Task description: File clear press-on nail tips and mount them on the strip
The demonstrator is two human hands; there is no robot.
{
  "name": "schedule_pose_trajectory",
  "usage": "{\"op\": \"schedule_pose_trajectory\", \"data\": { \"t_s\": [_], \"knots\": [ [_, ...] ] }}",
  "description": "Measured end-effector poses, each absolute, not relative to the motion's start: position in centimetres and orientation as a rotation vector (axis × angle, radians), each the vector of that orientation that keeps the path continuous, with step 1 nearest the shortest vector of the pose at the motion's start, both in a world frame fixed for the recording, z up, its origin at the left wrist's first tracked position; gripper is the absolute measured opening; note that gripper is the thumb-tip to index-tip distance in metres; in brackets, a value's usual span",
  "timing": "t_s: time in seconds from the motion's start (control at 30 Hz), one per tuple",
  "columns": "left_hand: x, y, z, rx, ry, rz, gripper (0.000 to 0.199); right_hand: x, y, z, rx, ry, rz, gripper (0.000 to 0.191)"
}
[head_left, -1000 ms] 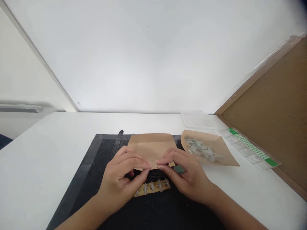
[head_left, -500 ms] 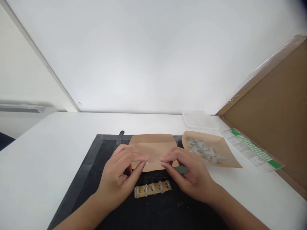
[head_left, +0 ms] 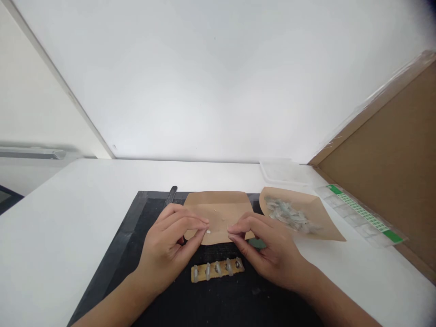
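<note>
My left hand point(head_left: 175, 243) is closed in a pinch, thumb against forefinger, over the left part of a brown paper sheet point(head_left: 218, 200). A tiny white piece point(head_left: 208, 231) shows right at those fingertips; whether it is gripped or lies on the paper I cannot tell. Opposite it, my right hand point(head_left: 269, 247) pinches too, over the sheet's right part, and what sits between its fingertips is too small to name. Below both hands a yellowish strip point(head_left: 200, 272) carries several clear clip-like pieces in a row. A few specks dot the paper.
A black mat point(head_left: 129, 254) lies under the work, with a dark slim tool point(head_left: 171, 195) at its back. On the right are brown paper point(head_left: 330, 229) bearing a heap of translucent pieces point(head_left: 289, 213), a clear compartment box point(head_left: 364, 213), a clear lid-like tray point(head_left: 282, 171) and a cardboard wall point(head_left: 384, 131).
The fingertips of my left hand have shifted slightly left, and more of the white piece shows beside them. My right hand stays almost where it was, still pinched.
</note>
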State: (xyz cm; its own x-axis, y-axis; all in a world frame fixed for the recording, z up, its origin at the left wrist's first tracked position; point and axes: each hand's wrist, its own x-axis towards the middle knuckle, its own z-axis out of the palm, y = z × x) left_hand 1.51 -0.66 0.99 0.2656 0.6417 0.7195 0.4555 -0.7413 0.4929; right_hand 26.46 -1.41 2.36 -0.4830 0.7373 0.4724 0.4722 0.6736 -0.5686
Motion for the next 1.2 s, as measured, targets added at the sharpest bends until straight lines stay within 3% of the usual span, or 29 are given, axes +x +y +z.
{"op": "schedule_pose_trajectory", "data": {
  "t_s": [1.2],
  "knots": [
    [0.4, 0.2, -0.1, 2.416, 1.210, 1.477, 0.013, 26.9, -1.2, 2.1, -0.897, -2.231, 0.465, 0.012]
  ]
}}
